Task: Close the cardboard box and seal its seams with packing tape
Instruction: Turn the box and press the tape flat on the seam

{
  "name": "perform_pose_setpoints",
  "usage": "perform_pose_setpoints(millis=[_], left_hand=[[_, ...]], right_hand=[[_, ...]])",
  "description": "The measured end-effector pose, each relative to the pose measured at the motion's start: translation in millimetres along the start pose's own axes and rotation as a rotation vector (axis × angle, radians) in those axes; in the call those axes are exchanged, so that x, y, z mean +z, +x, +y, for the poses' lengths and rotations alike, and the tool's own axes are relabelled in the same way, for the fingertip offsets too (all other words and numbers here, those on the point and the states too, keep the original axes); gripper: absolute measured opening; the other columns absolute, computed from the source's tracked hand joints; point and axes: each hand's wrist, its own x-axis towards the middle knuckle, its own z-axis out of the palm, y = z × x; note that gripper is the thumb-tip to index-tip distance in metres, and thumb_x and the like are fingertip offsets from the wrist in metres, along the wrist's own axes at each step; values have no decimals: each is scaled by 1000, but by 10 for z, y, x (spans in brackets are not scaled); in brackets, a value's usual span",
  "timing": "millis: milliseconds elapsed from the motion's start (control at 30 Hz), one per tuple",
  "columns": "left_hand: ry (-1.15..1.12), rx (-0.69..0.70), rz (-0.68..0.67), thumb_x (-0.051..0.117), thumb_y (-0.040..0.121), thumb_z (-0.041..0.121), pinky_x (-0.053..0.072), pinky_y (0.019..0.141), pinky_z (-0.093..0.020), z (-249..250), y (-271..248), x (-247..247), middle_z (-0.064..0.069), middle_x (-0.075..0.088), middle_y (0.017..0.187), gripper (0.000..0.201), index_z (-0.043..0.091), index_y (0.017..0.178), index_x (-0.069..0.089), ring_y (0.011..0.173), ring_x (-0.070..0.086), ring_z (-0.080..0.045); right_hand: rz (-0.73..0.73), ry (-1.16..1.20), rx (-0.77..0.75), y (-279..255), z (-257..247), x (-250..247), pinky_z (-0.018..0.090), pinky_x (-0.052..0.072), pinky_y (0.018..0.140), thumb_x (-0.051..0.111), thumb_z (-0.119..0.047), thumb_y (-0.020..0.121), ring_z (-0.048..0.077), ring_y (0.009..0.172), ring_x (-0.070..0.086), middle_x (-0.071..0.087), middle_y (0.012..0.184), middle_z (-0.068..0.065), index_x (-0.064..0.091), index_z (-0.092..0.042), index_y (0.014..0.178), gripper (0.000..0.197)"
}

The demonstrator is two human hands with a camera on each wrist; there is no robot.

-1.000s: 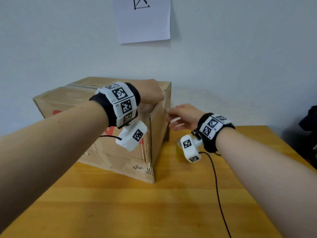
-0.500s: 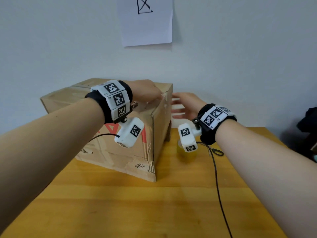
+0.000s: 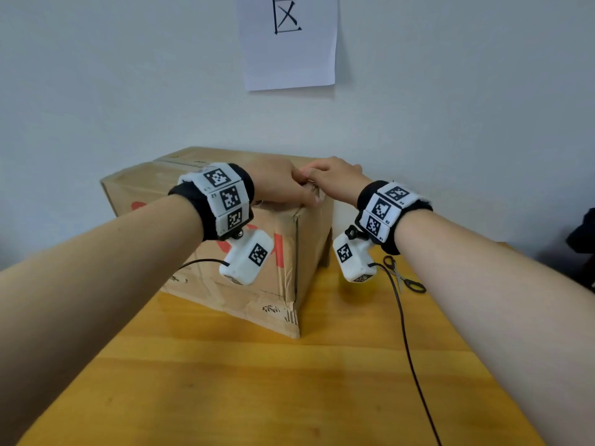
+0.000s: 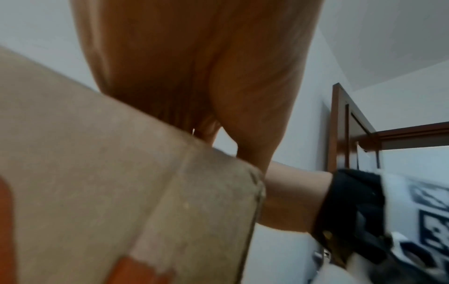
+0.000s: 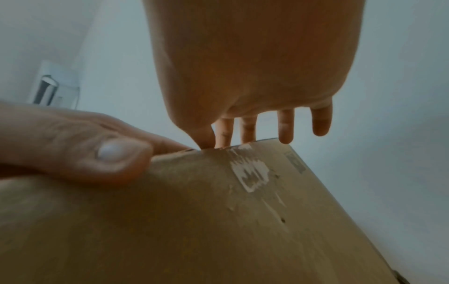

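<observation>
A closed brown cardboard box (image 3: 264,284) with red print stands on the wooden table (image 3: 257,381). My left hand (image 3: 280,188) lies over its top near the right edge, thumb down on the side face, gripping that edge. In the right wrist view the left thumb (image 5: 97,149) presses the box wall (image 5: 218,221). My right hand (image 3: 335,178) reaches over the same edge with straight fingers (image 5: 284,126); its thumb and index touch the rim beside the left fingers. The left wrist view shows the box corner (image 4: 97,192) under my left palm (image 4: 194,67). No tape roll can be made out.
Black-handled scissors (image 3: 402,275) lie on the table right of the box, beside a black cable (image 3: 405,342). A sheet of paper (image 3: 289,43) hangs on the wall behind. A dark object (image 3: 582,239) sits at the far right edge.
My right hand rose from beside the box's right side up onto its top edge, next to the left hand. The left hand stayed on the top near that edge.
</observation>
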Motion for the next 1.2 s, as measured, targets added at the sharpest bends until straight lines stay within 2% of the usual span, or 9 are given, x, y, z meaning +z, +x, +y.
perform_pose_setpoints(millis=[133,267,333,433,567,733,867,1000,1200], left_hand=[[32,64,14,70,79,44,47,72,-31,70,-182,73,2,63,81,45,32,122,67,79,58,-16],[-61,88,13,68,81,33,41,62,-29,99,-426,79,5,58,77,47,34,128,65,72,54,-12],[-80,94,5,69,80,31,52,76,-34,85,-538,79,2,67,98,51,35,131,62,87,60,-15],[-92,105,-9,70,78,32,50,99,-37,61,-669,99,5,64,124,64,40,140,54,108,59,-15],[-84,161,-52,60,67,44,49,103,-40,4,-830,118,12,61,131,74,46,140,50,117,58,-10],[-76,311,-76,72,86,31,35,112,-23,-140,-965,66,35,44,144,62,46,142,49,132,43,7],[-95,389,-20,76,85,33,34,108,-16,-258,-1087,67,36,51,137,53,49,132,58,128,46,13],[-182,295,201,84,76,35,33,88,6,-388,-1217,158,32,62,124,45,43,117,70,113,47,25],[-273,174,346,85,73,34,30,77,11,-465,-1336,323,34,66,112,37,39,109,75,95,43,36]], right_hand=[[101,-89,112,17,-60,-58,43,29,107,46,-24,90,21,118,36,59,110,-9,72,-26,104,30],[142,-205,211,-11,-49,-83,49,35,105,50,-30,85,31,129,31,47,128,2,68,-30,107,28],[106,-130,216,-25,19,-96,45,35,106,55,-33,85,32,130,30,44,131,4,66,-32,113,30],[110,65,194,-83,134,-110,37,39,105,61,-36,88,26,131,38,54,124,-1,64,-30,120,33],[183,234,129,-293,237,-170,28,44,94,66,-32,91,14,116,57,65,114,-7,72,-26,118,28],[320,177,115,-620,351,-258,41,53,99,64,-36,90,15,111,63,71,117,-9,76,-28,109,24],[337,127,109,-835,307,-276,39,55,92,63,-38,90,15,106,64,72,116,-9,77,-30,107,24],[396,67,110,-1023,285,-218,32,51,82,57,-40,93,16,98,63,69,99,-13,76,-34,108,25],[447,-31,77,-1245,223,-157,27,42,64,54,-37,95,19,75,62,60,73,-16,77,-30,105,26]])
